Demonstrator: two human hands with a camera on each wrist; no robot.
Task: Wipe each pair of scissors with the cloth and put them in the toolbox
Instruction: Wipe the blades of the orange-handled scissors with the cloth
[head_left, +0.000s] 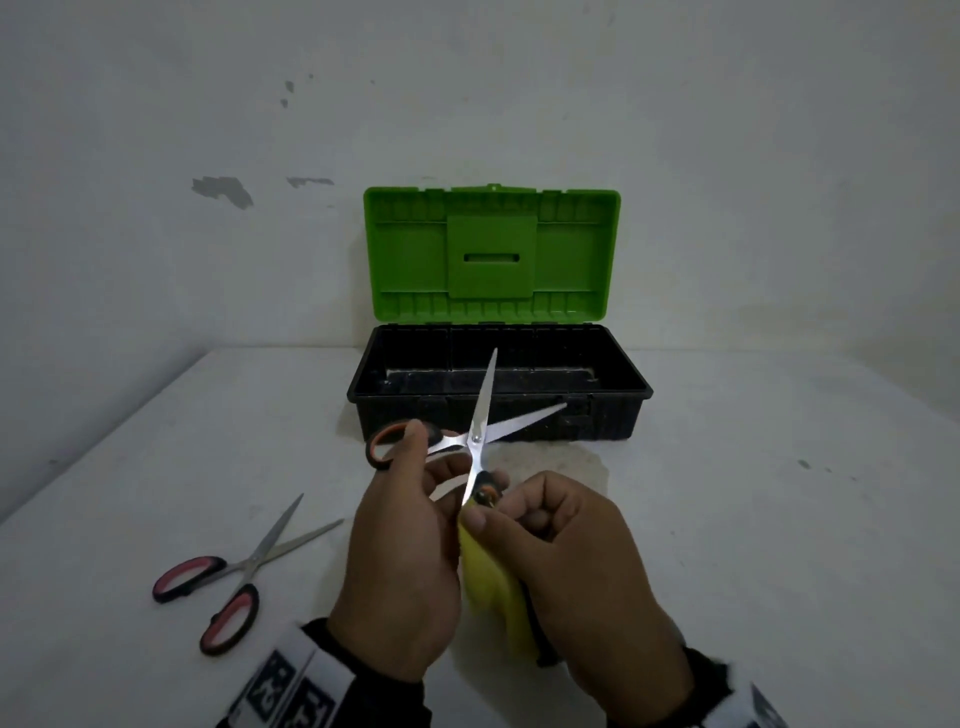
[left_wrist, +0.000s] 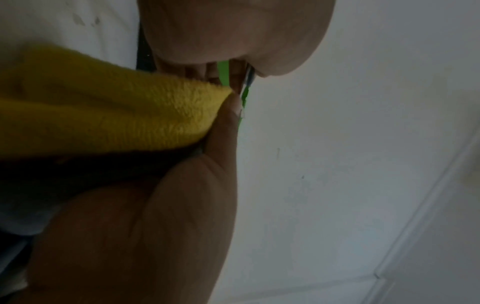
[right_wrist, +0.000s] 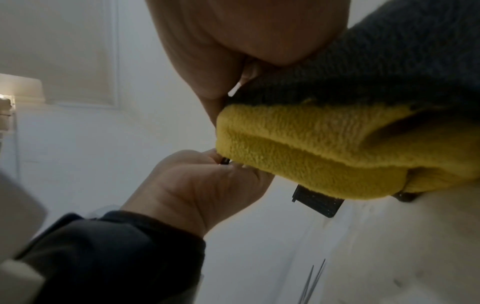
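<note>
Orange-handled scissors (head_left: 475, 436) held up mid-desk just in front of the toolbox (head_left: 498, 395), blades spread wide. Left hand (head_left: 402, 551) fingers curl round the handles; right hand (head_left: 576, 566) pinches the yellow cloth (head_left: 498, 597) at one handle. Step: wiping pair 1, prob. early. Next: run cloth along both blades w/ care for edges, then drop in the box. Pink-handled scissors (head_left: 228, 582) wait nr left edge.

Open scissors (head_left: 480, 434) between both hands

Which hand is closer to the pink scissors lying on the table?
Left. The left hand is up beside the pink scissors, gripping the orange scissors; the right hand is beyond it with the yellow cloth.
</note>
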